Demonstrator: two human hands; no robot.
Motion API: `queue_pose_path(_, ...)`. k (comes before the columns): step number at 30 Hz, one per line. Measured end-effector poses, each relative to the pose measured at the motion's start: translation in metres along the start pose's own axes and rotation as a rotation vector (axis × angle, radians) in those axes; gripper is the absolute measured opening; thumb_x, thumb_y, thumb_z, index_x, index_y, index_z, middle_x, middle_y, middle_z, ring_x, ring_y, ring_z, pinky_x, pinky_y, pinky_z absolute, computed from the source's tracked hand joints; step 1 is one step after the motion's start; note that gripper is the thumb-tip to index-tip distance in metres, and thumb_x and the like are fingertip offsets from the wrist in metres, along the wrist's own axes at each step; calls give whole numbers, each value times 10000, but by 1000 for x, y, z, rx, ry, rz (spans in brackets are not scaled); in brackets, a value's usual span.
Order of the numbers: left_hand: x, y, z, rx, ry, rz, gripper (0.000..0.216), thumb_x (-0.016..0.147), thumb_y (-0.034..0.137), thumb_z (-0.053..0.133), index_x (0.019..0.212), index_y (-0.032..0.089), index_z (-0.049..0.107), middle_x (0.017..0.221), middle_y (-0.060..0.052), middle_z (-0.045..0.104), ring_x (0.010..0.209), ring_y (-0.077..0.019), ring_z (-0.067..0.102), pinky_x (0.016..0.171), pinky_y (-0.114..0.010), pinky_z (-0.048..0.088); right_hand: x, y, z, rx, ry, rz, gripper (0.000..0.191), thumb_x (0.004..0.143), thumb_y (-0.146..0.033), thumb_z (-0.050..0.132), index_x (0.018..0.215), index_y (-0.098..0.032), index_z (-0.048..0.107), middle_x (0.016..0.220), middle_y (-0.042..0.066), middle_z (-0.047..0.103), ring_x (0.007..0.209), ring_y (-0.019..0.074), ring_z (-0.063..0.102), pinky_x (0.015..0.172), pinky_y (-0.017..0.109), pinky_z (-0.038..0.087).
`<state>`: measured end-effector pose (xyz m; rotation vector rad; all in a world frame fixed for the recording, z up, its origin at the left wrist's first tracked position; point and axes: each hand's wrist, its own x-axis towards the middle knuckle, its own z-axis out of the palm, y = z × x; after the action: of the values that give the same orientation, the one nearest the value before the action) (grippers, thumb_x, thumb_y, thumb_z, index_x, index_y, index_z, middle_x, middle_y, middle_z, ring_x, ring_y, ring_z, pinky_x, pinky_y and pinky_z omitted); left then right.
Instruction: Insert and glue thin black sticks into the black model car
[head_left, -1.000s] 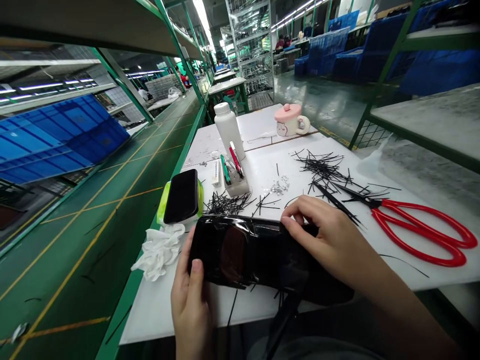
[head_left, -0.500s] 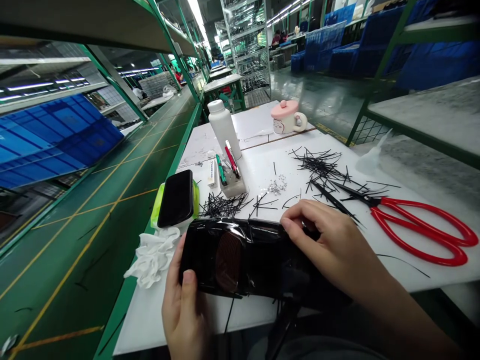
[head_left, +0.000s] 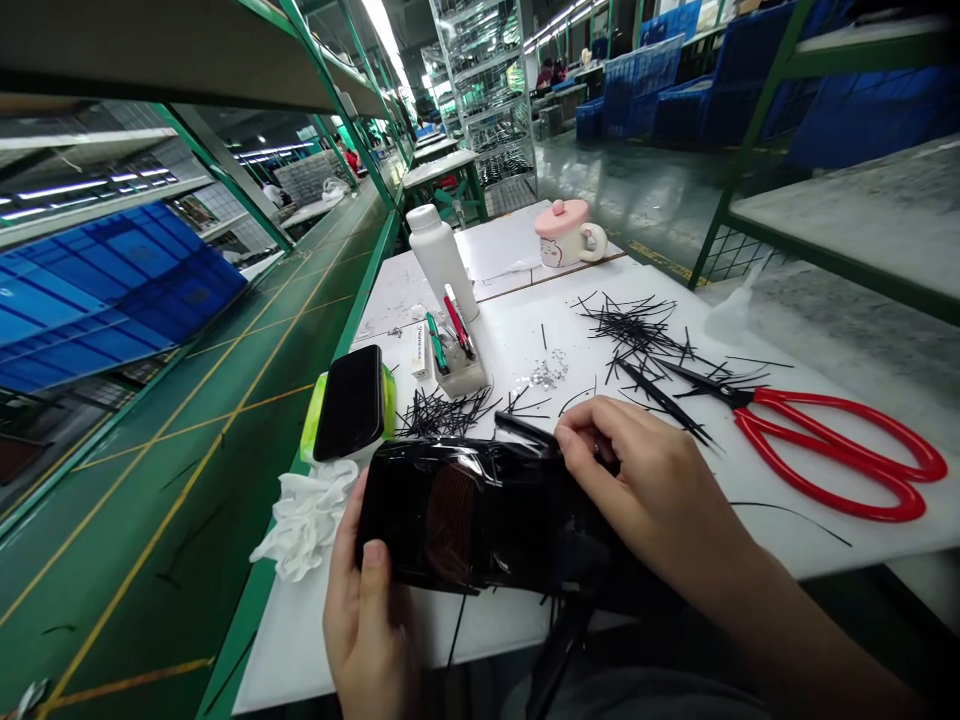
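Note:
My left hand (head_left: 371, 610) grips the left end of a glossy black article (head_left: 517, 510), thumb on its near face and fingers behind. Its surface shines, with a brownish ribbed patch left of the middle; I cannot tell its exact kind. At the upper edge, my right hand (head_left: 630, 465) pinches a narrow black strip (head_left: 525, 430) between thumb and forefinger. The strip's left end stands away from the article. Whether its other end is attached is hidden by the hand. Scissors with red handles (head_left: 840, 440) and black tweezers (head_left: 664, 400) lie beyond the right hand.
Cut black strands (head_left: 626, 322) lie in piles on the white table (head_left: 517, 340). Behind stand a pen holder (head_left: 461, 378), white bottle (head_left: 442, 260) and lidded mug (head_left: 562, 240). A phone (head_left: 350, 402) and crumpled white cloth (head_left: 304, 520) are left, beside a green conveyor (head_left: 202, 440).
The narrow black strip has lifted away from the article's upper edge, its left end now raised. My right hand has shifted slightly left; my left hand keeps its hold.

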<state>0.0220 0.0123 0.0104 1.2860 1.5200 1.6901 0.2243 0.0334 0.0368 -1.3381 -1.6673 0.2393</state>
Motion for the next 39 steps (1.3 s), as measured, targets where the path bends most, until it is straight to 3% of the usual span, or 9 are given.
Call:
queue_pose_path(4,-1,1,1,-54,13,-42,378,979,371,563,1346,288,598,1492,-17,525,1459,-320,367,1264,-545,191,2,1,0,-3,13,3,165,916,-126,508,769,-200,530,632,-20,548,546,123,505,519,250,379)
queue_pose_path(13,-1,3,3,-81,68,-9,365,958,330,604,1308,230,638,1444,-45,576,1430,-322,411,1256,-570,186,1,4,2,30,-3,-43,151,939,-110,503,821,-196,539,780,24,639,730,166,574,654,279,445)
queue_pose_path(17,0,1,4,-117,75,-15,371,950,324,618,1308,231,642,1450,-55,569,1433,-339,404,1256,-599,133,-2,4,2,101,-35,-24,133,944,-101,507,879,-189,583,791,19,663,717,153,615,639,265,466)
queue_pose_path(22,0,-2,1,-118,85,-2,361,945,335,629,1293,243,653,1446,-57,571,1429,-350,408,1246,-622,140,-5,7,1,135,-20,-111,240,943,-67,482,1062,-157,671,935,63,712,854,183,660,761,310,518)
queue_pose_path(29,0,-1,1,-106,49,-12,360,965,352,596,1309,256,638,1466,-45,550,1442,-328,396,1262,-556,151,-3,8,3,114,-122,-157,318,951,-82,431,1018,-170,729,910,66,722,810,205,659,724,359,545)
queue_pose_path(33,4,0,0,-12,19,-42,370,968,382,583,1313,259,632,1445,-30,575,1433,-295,415,1258,-499,211,-11,12,-3,149,-129,-182,278,986,-205,494,1219,-162,639,1102,102,706,1029,218,653,900,376,548)
queue_pose_path(34,6,-1,-1,14,-1,-59,374,965,392,587,1309,254,635,1439,-30,581,1429,-288,423,1257,-483,221,-17,15,-7,147,-188,-232,362,975,-308,556,1311,-176,583,1231,116,668,1150,236,618,976,391,530)
queue_pose_path(37,12,-9,-7,37,-78,-126,407,953,431,594,1315,248,631,1440,-36,580,1421,-281,434,1254,-476,234,-40,26,-15,34,-438,-363,926,782,-586,744,1543,-271,322,1583,108,383,1447,323,376,1139,484,431)
queue_pose_path(39,15,-15,-11,29,-133,-162,436,951,462,590,1336,259,615,1455,-39,565,1431,-286,418,1253,-489,231,-53,34,-16,-79,-495,-335,1085,727,-566,798,1590,-317,190,1658,85,228,1498,361,278,1142,538,422)
